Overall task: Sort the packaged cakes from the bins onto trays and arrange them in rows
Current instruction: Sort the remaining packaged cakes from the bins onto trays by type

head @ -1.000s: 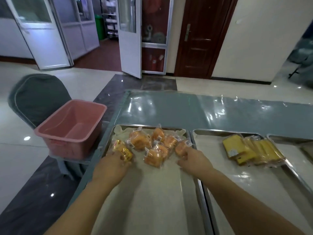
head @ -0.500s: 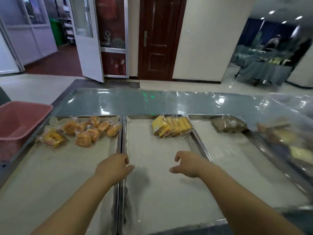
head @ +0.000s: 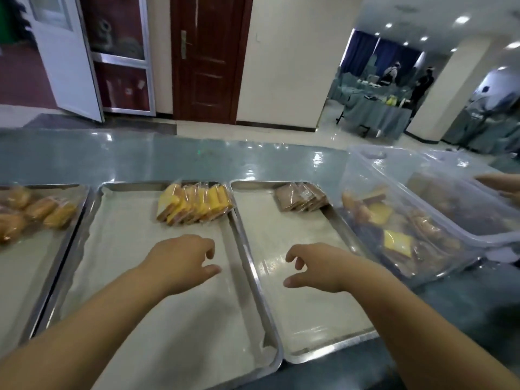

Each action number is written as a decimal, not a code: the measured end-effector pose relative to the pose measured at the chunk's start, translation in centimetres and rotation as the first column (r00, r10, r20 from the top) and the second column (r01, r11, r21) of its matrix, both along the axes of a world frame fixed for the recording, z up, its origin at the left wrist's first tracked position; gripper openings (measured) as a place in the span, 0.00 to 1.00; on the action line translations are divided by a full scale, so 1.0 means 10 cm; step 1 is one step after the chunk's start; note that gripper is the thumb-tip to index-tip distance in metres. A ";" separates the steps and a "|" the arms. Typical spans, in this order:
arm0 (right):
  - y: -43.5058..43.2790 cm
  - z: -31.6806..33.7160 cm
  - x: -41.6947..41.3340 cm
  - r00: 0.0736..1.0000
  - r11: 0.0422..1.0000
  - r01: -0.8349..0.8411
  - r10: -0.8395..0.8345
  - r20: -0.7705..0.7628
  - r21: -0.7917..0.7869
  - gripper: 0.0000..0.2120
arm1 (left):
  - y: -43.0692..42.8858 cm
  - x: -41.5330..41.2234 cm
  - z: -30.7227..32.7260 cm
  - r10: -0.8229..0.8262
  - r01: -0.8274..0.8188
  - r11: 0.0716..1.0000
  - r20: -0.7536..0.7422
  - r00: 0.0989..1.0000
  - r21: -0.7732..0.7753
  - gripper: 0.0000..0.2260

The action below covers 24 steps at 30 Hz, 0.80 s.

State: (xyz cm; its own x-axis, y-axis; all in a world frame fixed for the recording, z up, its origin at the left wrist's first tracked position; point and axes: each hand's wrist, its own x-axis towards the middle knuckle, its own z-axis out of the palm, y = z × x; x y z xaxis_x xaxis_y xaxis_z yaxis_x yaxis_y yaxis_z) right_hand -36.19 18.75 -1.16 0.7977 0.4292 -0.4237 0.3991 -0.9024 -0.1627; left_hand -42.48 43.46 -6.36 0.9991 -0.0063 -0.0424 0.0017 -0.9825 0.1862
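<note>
Across the table [head: 197, 159]: 3 steel trays side by side, paper-lined, long sides just beside each other.
- left tray [head: 36, 263]: cut off by frame edge.
- middle tray [head: 126, 249]: fully in view.
- right tray [head: 295, 229]: fully in view, right side next to the bins.

Right of trays: 2 clear plastic bins.
- near bin [head: 416, 198]: mixed cakes [head: 394, 226] piled inside (yellow, brown, orange). Count not readable through the wall.
- far bin [head: 464, 192]: just behind the near one, contents blurred.

Hands, 3 in view:
- left hand [head: 180, 263]: over the middle tray's bare paper, fingers loosely curled, holding nothing.
- right hand [head: 318, 267]: over the right tray, near its left rim, fingers loosely curled and spread, holding nothing.
- other hand [head: 498, 184]: second person's, at the far bin's rim, frame edge. Finger state: cannot tell.

Cakes on trays, all at the far ends:
- yellow cakes [head: 194, 204]: 1 overlapping row on the middle tray, roughly 7.
- brown cakes [head: 301, 197]: 1 overlapping row on the right tray, roughly 5.
- orange cakes [head: 36, 211]: loose cluster on the left tray, at least 4 visible, rest out of frame.
</note>
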 end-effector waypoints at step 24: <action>-2.82 0.98 2.56 0.931 0.971 -0.157 0.084 0.354 0.182 0.21 | -2.92 2.39 1.11 -0.008 0.030 0.996 0.256 0.967 -0.079 0.12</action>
State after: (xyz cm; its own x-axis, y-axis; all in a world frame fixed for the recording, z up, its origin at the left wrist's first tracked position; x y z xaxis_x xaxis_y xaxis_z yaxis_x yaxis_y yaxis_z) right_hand -10.56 -9.49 8.68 0.8148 0.5791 -0.0277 0.5668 -0.8057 -0.1719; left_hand -18.61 14.28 4.72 0.9763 -0.0183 0.2157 -0.0750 -0.9633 0.2576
